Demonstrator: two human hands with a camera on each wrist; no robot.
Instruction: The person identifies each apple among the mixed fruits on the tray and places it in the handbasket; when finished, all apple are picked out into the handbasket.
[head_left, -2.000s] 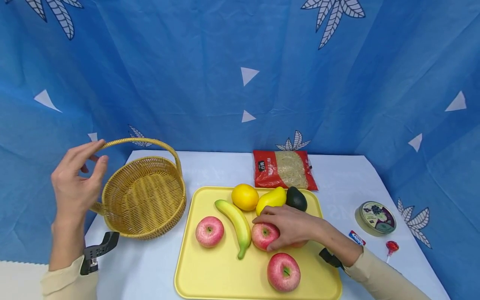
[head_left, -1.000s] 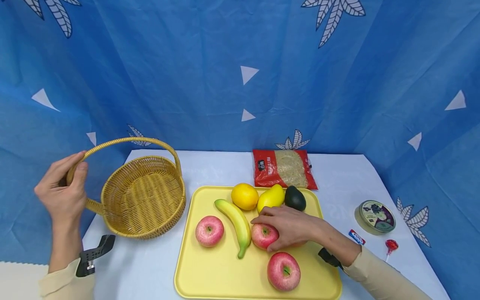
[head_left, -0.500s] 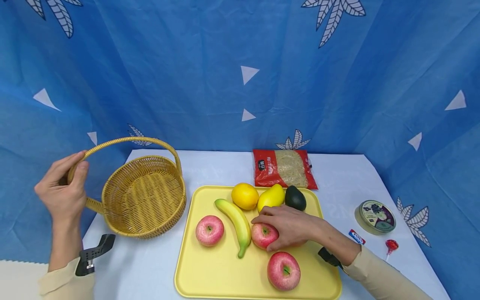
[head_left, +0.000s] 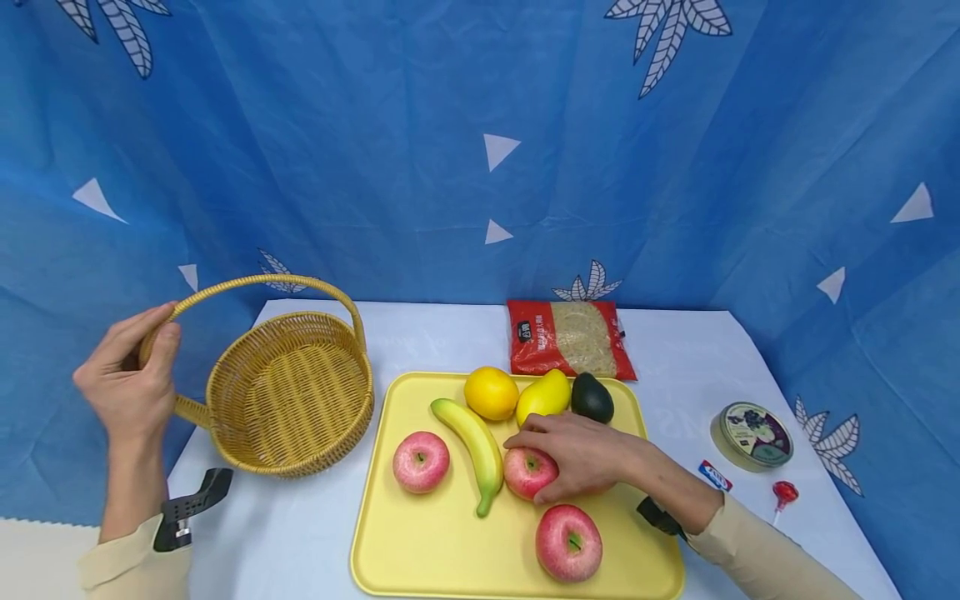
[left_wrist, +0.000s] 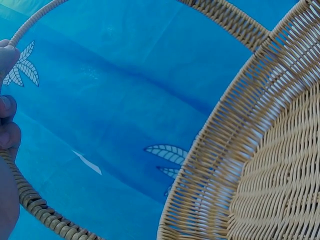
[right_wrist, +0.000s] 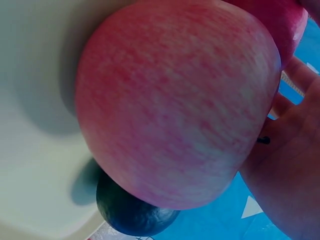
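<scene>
My left hand (head_left: 131, 383) grips the left part of the wicker basket's handle, thumb and fingers around it. The round basket (head_left: 296, 400) has nothing inside; its weave (left_wrist: 280, 180) fills the right of the left wrist view. On the yellow tray (head_left: 442, 550), my right hand (head_left: 592, 454) curls its fingers and thumb round a red apple (head_left: 528, 471). Under that palm is another apple (right_wrist: 180, 105), large in the right wrist view and mostly hidden from the head view. Two more apples (head_left: 421, 462) (head_left: 568, 543) and a banana (head_left: 472, 446) lie on the tray.
Along the tray's back edge are an orange-yellow fruit (head_left: 491, 393), a yellow fruit (head_left: 544, 395) and a dark green fruit (head_left: 592, 398). A red packet (head_left: 570, 337) lies behind them. Rightward are a round tin (head_left: 752, 436), a small packet (head_left: 715, 476) and a red lollipop (head_left: 785, 493).
Since two seconds ago, my left hand has moved left and slightly down and closed round the basket handle. My right hand and the fruit have stayed in place.
</scene>
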